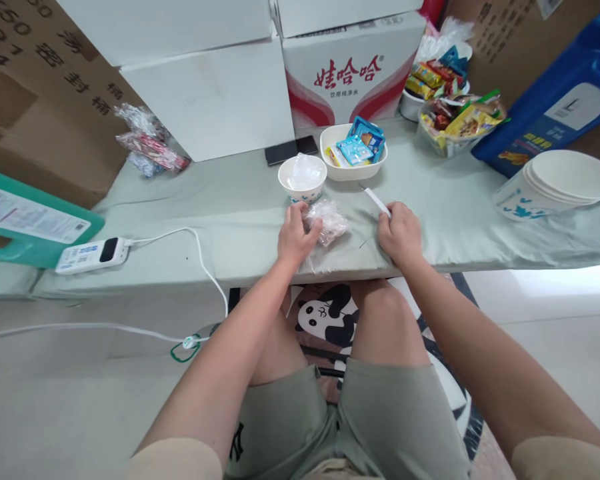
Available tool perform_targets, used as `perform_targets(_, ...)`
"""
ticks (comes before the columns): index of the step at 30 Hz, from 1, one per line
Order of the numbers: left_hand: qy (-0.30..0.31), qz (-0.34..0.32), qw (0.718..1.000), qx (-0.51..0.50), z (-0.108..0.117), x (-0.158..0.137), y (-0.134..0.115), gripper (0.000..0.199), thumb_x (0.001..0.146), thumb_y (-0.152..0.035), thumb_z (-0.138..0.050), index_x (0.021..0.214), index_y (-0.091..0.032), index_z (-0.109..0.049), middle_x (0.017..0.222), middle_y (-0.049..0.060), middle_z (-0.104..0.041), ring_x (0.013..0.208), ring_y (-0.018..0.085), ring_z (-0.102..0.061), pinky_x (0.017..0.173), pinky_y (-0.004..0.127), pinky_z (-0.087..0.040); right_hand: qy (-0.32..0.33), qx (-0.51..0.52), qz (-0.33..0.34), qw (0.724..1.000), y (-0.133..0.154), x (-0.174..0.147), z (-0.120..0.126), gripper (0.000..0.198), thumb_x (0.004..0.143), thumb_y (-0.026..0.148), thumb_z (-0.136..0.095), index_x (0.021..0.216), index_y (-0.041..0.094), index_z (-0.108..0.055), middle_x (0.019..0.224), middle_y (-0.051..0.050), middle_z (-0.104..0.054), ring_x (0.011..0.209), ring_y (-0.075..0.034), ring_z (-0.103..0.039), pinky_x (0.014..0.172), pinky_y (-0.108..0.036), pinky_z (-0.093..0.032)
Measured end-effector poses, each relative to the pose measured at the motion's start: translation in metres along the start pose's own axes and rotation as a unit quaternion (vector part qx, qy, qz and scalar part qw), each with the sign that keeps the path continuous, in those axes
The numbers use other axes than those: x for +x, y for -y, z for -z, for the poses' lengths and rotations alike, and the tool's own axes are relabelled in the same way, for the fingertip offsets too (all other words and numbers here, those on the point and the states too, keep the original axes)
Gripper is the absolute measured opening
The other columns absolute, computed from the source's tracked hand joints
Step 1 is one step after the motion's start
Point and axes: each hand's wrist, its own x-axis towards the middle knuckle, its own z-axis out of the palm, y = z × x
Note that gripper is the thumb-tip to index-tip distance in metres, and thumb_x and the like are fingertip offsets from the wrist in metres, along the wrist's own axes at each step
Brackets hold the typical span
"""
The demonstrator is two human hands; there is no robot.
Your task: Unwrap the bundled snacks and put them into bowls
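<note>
- Beige sleeves (175, 460) and grey-green shorts (280, 427) were closest to the camera, with a panda print (325, 320) showing between the knees.
- White cable (201, 259) hung over the front edge of the table (230, 213), leading from a white device (87, 257) with a dark panel.
- Right hand (401, 233) was closed around a slim white tool (377, 201), whose narrow dark tip pointed away and a little leftward.
- Left hand (297, 237) gripped the left side of a crumpled, clear-wrapped packet (331, 225) between thumb and fingers; the packet was near the table's front edge, well apart from the tool.
- Just behind the packet stood a white bowl (303, 190) with a blue pattern, holding clear plastic (303, 173).
- White paper cups (513, 200), nested together, leaned at the right, beside a tilted blue jug (545, 107); a green jug (35, 223) was at the far left.
- Beyond the bowl were a white dish (353, 175) of blue and yellow sachets (354, 151) and a dark flat slab (281, 154).
- Crumpled wrappers (155, 150) lay at the left; snack packs (473, 123) filled a clear container (445, 145) at the right.
- White boxes (215, 107), one with red lettering (347, 73), and brown cartons (15, 113) closed off the back.
</note>
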Motion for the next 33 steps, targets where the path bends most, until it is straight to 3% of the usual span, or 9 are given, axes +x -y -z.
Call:
perform_targets(9, 0.034, -0.011, 0.999, -0.008, 0.006, 0.003, -0.006, 0.012, 0.093, -0.031, -0.055, 0.093, -0.023, -0.064, 0.096, 0.005, -0.062, 0.080, 0.018, -0.061, 0.073, 0.031, -0.050, -0.022, 0.040, -0.004, 0.999, -0.003, 0.004, -0.004, 0.023, 0.095, 0.033, -0.034, 0.094, 0.023, -0.054, 0.095, -0.013, -0.069, 0.090, -0.029, -0.059, 0.081, -0.042, -0.042)
perform_targets(14, 0.026, -0.006, 1.000, -0.014, 0.005, 0.004, -0.004, 0.009, 0.090, -0.029, -0.060, 0.096, -0.023, -0.059, 0.096, 0.004, -0.063, 0.080, 0.018, -0.060, 0.073, 0.031, -0.048, -0.020, 0.102, -0.039, 0.994, -0.002, 0.002, 0.007, 0.022, 0.095, 0.035, -0.037, 0.099, 0.024, -0.055, 0.090, -0.009, -0.067, 0.085, -0.027, -0.060, 0.077, -0.039, -0.044)
perform_targets(17, 0.017, 0.009, 1.000, -0.009, 0.004, 0.003, -0.004, 0.012, 0.088, -0.029, -0.063, 0.095, -0.024, -0.055, 0.093, 0.002, -0.063, 0.079, 0.018, -0.059, 0.073, 0.031, -0.047, -0.007, 0.169, -0.029, 0.985, 0.012, -0.008, 0.024, 0.027, 0.095, 0.036, -0.038, 0.108, 0.024, -0.058, 0.077, -0.004, -0.064, 0.073, -0.024, -0.060, 0.070, -0.035, -0.044)
perform_targets(20, 0.024, -0.007, 1.000, -0.007, 0.005, 0.004, -0.004, 0.010, 0.090, -0.030, -0.062, 0.088, -0.023, -0.054, 0.091, 0.003, -0.061, 0.078, 0.017, -0.058, 0.071, 0.030, -0.046, 0.040, 0.203, 0.023, 0.978, 0.039, -0.023, 0.038, 0.036, 0.096, 0.036, -0.039, 0.125, 0.024, -0.059, 0.067, 0.000, -0.061, 0.060, -0.021, -0.056, 0.064, -0.032, -0.044)
perform_targets(26, 0.031, -0.023, 0.999, -0.010, 0.007, 0.004, -0.005, 0.008, 0.093, -0.028, -0.058, 0.088, -0.022, -0.060, 0.092, 0.004, -0.060, 0.082, 0.018, -0.060, 0.075, 0.031, -0.048, 0.132, 0.106, 0.108, 0.980, 0.079, -0.034, 0.035, 0.043, 0.097, 0.031, -0.041, 0.130, 0.026, -0.068, 0.087, -0.009, -0.076, 0.073, -0.025, -0.066, 0.065, -0.033, -0.043)
perform_targets(29, 0.038, -0.016, 0.999, -0.012, 0.008, 0.004, -0.007, 0.008, 0.093, -0.028, -0.058, 0.088, -0.022, -0.062, 0.094, 0.004, -0.060, 0.081, 0.017, -0.060, 0.073, 0.030, -0.049, 0.152, 0.056, 0.104, 0.981, 0.075, -0.041, 0.040, 0.045, 0.098, 0.031, -0.040, 0.134, 0.028, -0.068, 0.093, -0.009, -0.078, 0.074, -0.025, -0.068, 0.061, -0.032, -0.040)
perform_targets(33, 0.036, -0.009, 0.999, -0.016, 0.008, 0.003, -0.009, 0.008, 0.093, -0.029, -0.059, 0.088, -0.023, -0.062, 0.095, 0.004, -0.059, 0.079, 0.017, -0.059, 0.070, 0.029, -0.050, 0.168, 0.005, 0.077, 0.983, 0.048, -0.065, 0.057, 0.046, 0.099, 0.034, -0.039, 0.133, 0.028, -0.069, 0.078, -0.007, -0.075, 0.062, -0.024, -0.064, 0.056, -0.031, -0.036)
